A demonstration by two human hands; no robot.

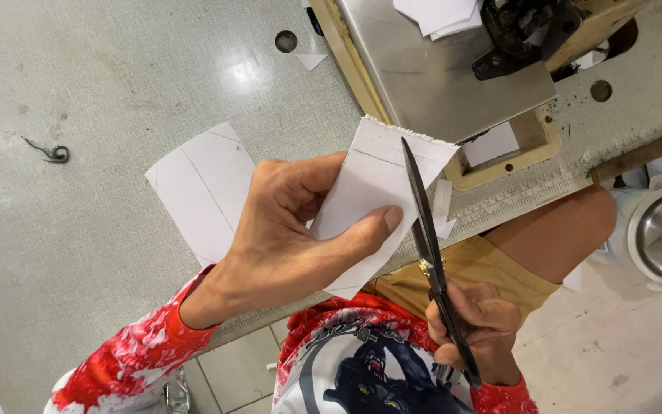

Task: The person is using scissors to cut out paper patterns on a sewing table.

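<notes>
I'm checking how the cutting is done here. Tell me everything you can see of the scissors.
The scissors are long and dark, seemingly black metal, with a brass-coloured pivot screw. The blades look closed or nearly so, pointing up and away from the person, lying along the right edge of a white fabric piece bearing a pencilled line. The right hand grips the handles below, above the person's lap; the left hand pinches the fabric beside the blades.

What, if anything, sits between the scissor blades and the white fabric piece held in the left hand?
Nothing visible does. The scissors, gripped by the right hand, already lie against the white fabric piece that the left hand pinches; the left thumb sits just beside the blades.
</notes>
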